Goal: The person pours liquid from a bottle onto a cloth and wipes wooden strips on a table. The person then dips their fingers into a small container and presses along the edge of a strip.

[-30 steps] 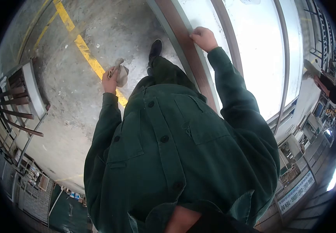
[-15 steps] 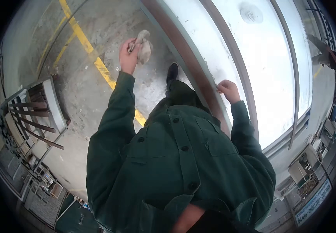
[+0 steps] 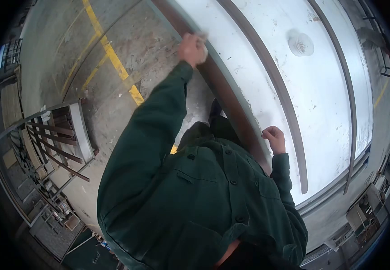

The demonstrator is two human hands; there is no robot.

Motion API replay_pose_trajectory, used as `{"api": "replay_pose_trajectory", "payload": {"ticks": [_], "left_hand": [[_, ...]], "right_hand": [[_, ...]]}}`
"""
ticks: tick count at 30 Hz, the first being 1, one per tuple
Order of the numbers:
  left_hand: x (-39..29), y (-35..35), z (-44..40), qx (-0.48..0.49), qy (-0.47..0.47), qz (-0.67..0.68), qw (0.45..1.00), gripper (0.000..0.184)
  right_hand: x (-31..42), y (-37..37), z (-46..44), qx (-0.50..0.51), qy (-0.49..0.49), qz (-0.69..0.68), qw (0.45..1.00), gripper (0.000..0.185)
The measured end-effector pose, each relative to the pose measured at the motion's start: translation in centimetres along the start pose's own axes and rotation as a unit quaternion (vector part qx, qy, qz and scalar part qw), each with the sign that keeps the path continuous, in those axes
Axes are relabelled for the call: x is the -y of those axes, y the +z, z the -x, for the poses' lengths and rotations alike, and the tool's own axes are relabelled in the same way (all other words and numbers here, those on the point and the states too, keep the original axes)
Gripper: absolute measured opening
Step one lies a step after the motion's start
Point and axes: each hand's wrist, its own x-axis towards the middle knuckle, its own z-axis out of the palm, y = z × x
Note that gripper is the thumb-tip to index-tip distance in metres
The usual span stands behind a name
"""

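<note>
My left hand [image 3: 190, 49] is closed round a pale rag [image 3: 203, 53], slightly blurred, at the near brown metal bar [image 3: 224, 87]. The rag appears to lie against this bar, though the hand hides most of the contact. My right hand [image 3: 276, 140] is at the near edge of the white panel [image 3: 314, 112], beside the same bar. Its fingers are curled in a pinch; whatever they hold, if anything, is hidden. Another brown bar [image 3: 269, 65] runs lengthwise over the panel to the right of that hand.
A third bar [image 3: 339, 54] crosses the panel farther right, near a round clear object [image 3: 301, 43]. On the left, a metal rack [image 3: 80, 132] holds several brown bars [image 3: 55, 141]. Yellow lines [image 3: 114, 58] mark the concrete floor, where a thin dark cable or hose curves.
My left hand has carried the rag rightward and slightly up, from over the floor to the near brown bar. My right hand stays at the panel edge. The camera view has shifted.
</note>
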Motion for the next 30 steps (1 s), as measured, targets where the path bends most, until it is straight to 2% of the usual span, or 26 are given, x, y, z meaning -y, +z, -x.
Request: {"api": "replay_pose_trajectory", "payload": {"ticks": [1,2,4,5,6,9,11,13,15,18,20,21,22,23,25,28,30], "left_hand": [[-2.0,0.6,2.9,0.011,0.067,-0.006,0.998,0.01],[-4.1,0.8,6.3,0.084,0.044,0.023,0.995,0.01],[-6.7,0.5,12.4,0.26,0.023,0.233,0.937,0.02],[-7.2,0.8,14.6,0.276,0.063,0.227,0.932,0.021],[-8.4,-0.4,14.7,0.297,0.052,0.23,0.926,0.02],[-6.4,-1.7,9.9,0.242,-0.017,0.219,0.945,0.02],[-1.5,-1.6,4.2,0.112,0.024,0.157,0.981,0.021],[2.8,-2.8,-2.5,-0.013,0.006,0.085,0.996,0.015],[8.8,-2.6,-8.3,-0.075,-0.041,0.037,0.996,0.015],[11.9,-2.0,-13.2,-0.058,-0.098,-0.028,0.993,0.016],[9.7,-0.6,-11.1,-0.016,0.02,-0.009,1.0,0.017],[7.1,-0.6,-9.4,0.047,0.082,0.014,0.995,0.02],[5.7,-0.9,-6.8,0.217,0.088,0.126,0.964,0.018],[3.3,-3.1,-5.5,0.366,0.055,0.233,0.899,0.017],[3.4,-4.7,-3.1,0.4,0.168,0.24,0.869,0.019],[7.1,-9.1,-5.5,0.403,0.115,0.278,0.864,0.022],[10.0,-13.1,-9.5,0.33,0.075,0.257,0.905,0.023]], "right_hand": [[0.2,0.3,-0.3,0.001,0.0,-0.006,1.0,0.008],[0.2,0.3,-0.5,0.002,-0.002,-0.008,1.0,0.009],[0.9,0.6,-1.0,-0.003,-0.011,-0.019,1.0,0.008],[1.4,0.8,-1.3,-0.007,-0.015,-0.025,1.0,0.008],[2.0,0.9,-1.5,-0.012,-0.023,-0.034,0.999,0.008],[3.4,1.5,-2.3,-0.027,-0.046,-0.062,0.997,0.008],[4.0,1.8,-2.9,-0.036,-0.056,-0.08,0.995,0.007],[5.3,2.5,-3.0,-0.052,-0.059,-0.073,0.994,0.007],[6.3,3.5,-3.2,-0.068,-0.056,-0.072,0.994,0.008],[7.6,5.8,-4.3,-0.095,-0.047,-0.08,0.991,0.008],[9.1,7.7,-5.6,-0.113,-0.044,-0.09,0.988,0.009],[10.1,8.8,-6.5,-0.121,-0.048,-0.113,0.985,0.009],[11.3,10.0,-7.4,-0.127,-0.05,-0.134,0.981,0.01],[12.6,11.3,-8.6,-0.132,-0.053,-0.154,0.978,0.01],[16.2,14.2,-11.3,-0.13,-0.089,-0.176,0.972,0.011],[21.5,17.8,-15.6,-0.124,-0.111,-0.208,0.964,0.009],[24.7,19.8,-19.2,-0.118,-0.149,-0.213,0.958,0.008]]}}
